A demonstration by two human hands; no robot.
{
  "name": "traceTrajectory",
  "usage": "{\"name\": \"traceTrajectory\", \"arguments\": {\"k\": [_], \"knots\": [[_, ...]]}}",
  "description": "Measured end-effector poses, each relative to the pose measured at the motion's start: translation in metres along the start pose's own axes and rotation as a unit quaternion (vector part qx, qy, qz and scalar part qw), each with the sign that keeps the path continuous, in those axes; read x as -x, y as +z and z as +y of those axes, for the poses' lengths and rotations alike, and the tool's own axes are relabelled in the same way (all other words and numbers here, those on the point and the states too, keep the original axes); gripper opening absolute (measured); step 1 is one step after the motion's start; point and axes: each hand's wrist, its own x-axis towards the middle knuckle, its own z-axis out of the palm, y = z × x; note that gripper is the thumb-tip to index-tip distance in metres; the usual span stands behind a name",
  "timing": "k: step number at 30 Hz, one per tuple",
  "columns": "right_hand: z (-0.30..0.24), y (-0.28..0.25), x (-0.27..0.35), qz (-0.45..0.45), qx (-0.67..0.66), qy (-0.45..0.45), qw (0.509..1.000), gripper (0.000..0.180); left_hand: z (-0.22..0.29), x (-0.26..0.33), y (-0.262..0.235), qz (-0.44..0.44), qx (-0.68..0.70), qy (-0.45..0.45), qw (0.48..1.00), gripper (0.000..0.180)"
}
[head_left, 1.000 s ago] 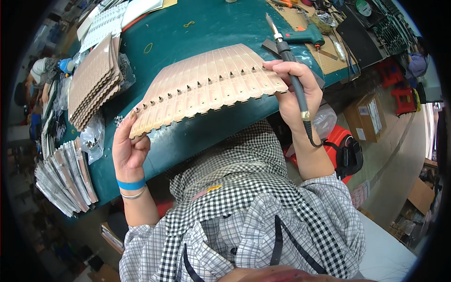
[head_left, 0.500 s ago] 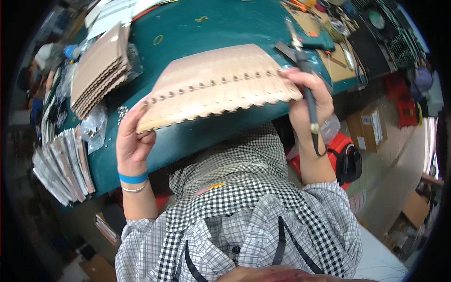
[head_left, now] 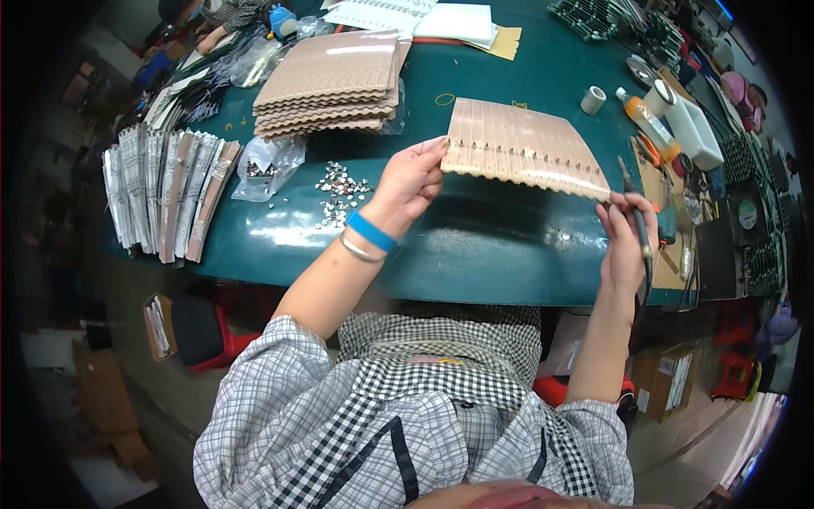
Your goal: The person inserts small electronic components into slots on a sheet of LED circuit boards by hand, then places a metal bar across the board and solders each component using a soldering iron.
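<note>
A thin pinkish-tan panel (head_left: 521, 144) with a scalloped near edge hangs tilted above the green table, held between my two hands. Along it runs a row of small dark pieces, parallel to the scalloped edge. My left hand (head_left: 411, 182) pinches the panel's left end between thumb and fingers. My right hand (head_left: 626, 237) grips its right corner with the fingertips. Also in the right hand is a dark-handled soldering iron (head_left: 642, 222), lying along the fingers with its tip pointing up and away from me.
Similar panels lie in a stack (head_left: 326, 81) at the back left. Nearer stand wrapped strips (head_left: 170, 199), a clear bag (head_left: 267, 170) and scattered small metal pieces (head_left: 341, 191). At right are a white roll (head_left: 593, 100), an orange bottle (head_left: 649, 127) and tools. Another person's hand (head_left: 208, 42) shows far left.
My view has shifted, showing more of the table. Both hands have carried the panel farther from my body, and it is tilted down toward the right. Both grips and the soldering iron stay as before.
</note>
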Motion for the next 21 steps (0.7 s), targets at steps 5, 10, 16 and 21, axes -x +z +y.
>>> {"name": "traceTrajectory", "arguments": {"k": [5,10,16,21], "knots": [[0.051,0.018,-0.063,0.016,0.071,-0.115,0.991,0.027,0.014,-0.008,0.012,0.091,0.082,0.006,0.993,0.050],[0.089,0.041,-0.102,0.062,0.202,-0.218,0.953,0.018,0.026,0.032,-0.009,0.112,-0.179,0.131,0.969,0.046],[0.109,0.037,-0.113,0.055,0.225,-0.212,0.949,0.024,0.101,0.065,-0.048,0.236,-0.274,0.252,0.898,0.042],[0.099,0.028,-0.106,-0.042,0.367,-0.222,0.902,0.039,0.180,0.059,-0.164,0.309,-0.351,0.313,0.827,0.045]]}}
